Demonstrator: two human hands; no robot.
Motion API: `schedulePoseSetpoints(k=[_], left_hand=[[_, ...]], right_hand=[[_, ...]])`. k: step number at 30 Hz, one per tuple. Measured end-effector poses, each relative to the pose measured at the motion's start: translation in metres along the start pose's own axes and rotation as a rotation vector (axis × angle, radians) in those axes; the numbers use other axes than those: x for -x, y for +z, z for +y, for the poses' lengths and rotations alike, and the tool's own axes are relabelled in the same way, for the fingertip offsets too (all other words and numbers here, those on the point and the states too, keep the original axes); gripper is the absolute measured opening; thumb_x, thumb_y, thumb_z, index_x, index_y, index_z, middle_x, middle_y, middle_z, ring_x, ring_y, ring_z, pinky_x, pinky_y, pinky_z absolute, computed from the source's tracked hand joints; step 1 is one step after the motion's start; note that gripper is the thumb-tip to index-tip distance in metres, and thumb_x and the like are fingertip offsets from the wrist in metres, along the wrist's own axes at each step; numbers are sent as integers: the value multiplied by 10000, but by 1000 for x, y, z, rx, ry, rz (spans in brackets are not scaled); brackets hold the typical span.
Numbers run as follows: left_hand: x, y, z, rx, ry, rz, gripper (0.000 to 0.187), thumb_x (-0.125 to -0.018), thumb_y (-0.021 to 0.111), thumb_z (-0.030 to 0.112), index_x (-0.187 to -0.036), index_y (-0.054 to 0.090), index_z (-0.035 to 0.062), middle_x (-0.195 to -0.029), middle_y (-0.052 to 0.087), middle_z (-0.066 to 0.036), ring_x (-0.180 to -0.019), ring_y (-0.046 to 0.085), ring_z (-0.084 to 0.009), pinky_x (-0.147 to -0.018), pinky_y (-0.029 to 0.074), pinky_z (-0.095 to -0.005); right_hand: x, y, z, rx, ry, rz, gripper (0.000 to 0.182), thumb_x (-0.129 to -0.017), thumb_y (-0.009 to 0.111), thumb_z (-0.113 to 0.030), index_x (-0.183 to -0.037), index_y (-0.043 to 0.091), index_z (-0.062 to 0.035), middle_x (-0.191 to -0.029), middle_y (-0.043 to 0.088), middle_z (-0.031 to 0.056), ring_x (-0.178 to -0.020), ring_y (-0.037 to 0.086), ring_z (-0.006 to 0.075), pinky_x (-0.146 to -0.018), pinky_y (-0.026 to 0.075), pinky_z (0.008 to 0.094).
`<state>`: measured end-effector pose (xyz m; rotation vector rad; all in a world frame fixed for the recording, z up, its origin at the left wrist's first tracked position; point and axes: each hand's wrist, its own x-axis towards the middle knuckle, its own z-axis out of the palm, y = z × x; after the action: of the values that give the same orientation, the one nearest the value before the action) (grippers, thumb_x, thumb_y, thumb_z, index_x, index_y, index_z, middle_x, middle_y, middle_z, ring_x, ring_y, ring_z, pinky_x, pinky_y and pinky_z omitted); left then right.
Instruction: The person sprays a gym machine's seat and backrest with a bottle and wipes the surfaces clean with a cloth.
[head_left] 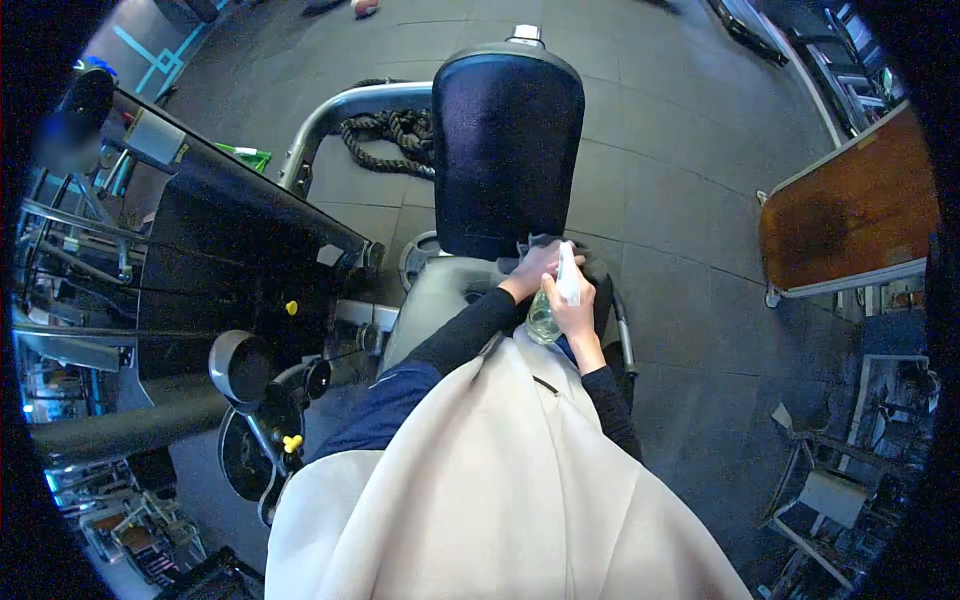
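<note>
My right hand [573, 308] is wrapped round a clear spray bottle [543, 324] with a white trigger head, upright in front of my body. Just left of it, my left hand [533, 270] grips a dark grey cloth [541, 242], whose folds stick out beyond the fingers. Part of the cloth is hidden behind the bottle and my hands. Both hands are over the light-coloured seat [425, 305] of an exercise machine, close to the lower edge of its black backrest pad [507, 150].
A curved metal frame [370, 97] and a thick black rope [390, 140] lie beyond the seat to the left. The machine's dark upright [230, 220] stands at left. Over the tiled floor [690, 220] at right is a brown board [850, 205] on wheels.
</note>
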<state>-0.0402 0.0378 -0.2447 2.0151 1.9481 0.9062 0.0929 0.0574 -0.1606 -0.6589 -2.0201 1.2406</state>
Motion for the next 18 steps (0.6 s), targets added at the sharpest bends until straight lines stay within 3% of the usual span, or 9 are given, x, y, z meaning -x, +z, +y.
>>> schedulePoseSetpoints(k=[2,3,7,10,15,18], left_hand=[[9,-13,9,-148,-81,51,319,-847,560,254,-1146,599,150,-1081,546,-91,-1024,587,-291,-722,531,-380],[14,-17,5,-166,-132,48,411,-765,646,208,-1170,586,177,-1096,537,-85,-1003,601,-291,-667,539,-382],[41,-43,-6,-204,-276,238,484,-675,651,17,-1134,574,149,-1087,527,-80,-1016,592,-300,-694,544,-414],[68,-74,-23,-203,-372,363,542,-618,690,6,-1133,548,100,-1112,523,-131,-1006,575,-365,-761,530,-420],[111,-104,-52,-124,-559,667,534,-683,664,22,-1181,470,34,-1151,490,-185,-1021,543,-438,-809,496,-460],[122,-103,-68,-204,-549,822,533,-745,651,44,-1212,413,-54,-1189,485,-266,-1088,513,-478,-940,436,-448]], right_hand=[[0,0,0,6,18,-1,203,-808,689,-121,-961,633,0,-830,672,170,-758,686,286,-696,533,352],[0,-1,0,-2,52,-9,199,-808,687,-118,-959,633,-1,-815,668,163,-743,682,271,-688,529,345],[0,-1,9,-45,98,-21,185,-806,683,-112,-951,634,-8,-758,650,133,-684,658,216,-655,513,320],[1,0,11,-53,124,-34,175,-810,684,-122,-943,636,-20,-728,638,112,-656,643,197,-636,503,317],[-6,1,0,0,138,-62,185,-818,692,-147,-946,637,-24,-733,643,121,-653,645,214,-627,502,328],[-7,4,3,95,83,-97,199,-855,671,-151,-990,652,-6,-761,662,96,-685,632,142,-669,500,291]])
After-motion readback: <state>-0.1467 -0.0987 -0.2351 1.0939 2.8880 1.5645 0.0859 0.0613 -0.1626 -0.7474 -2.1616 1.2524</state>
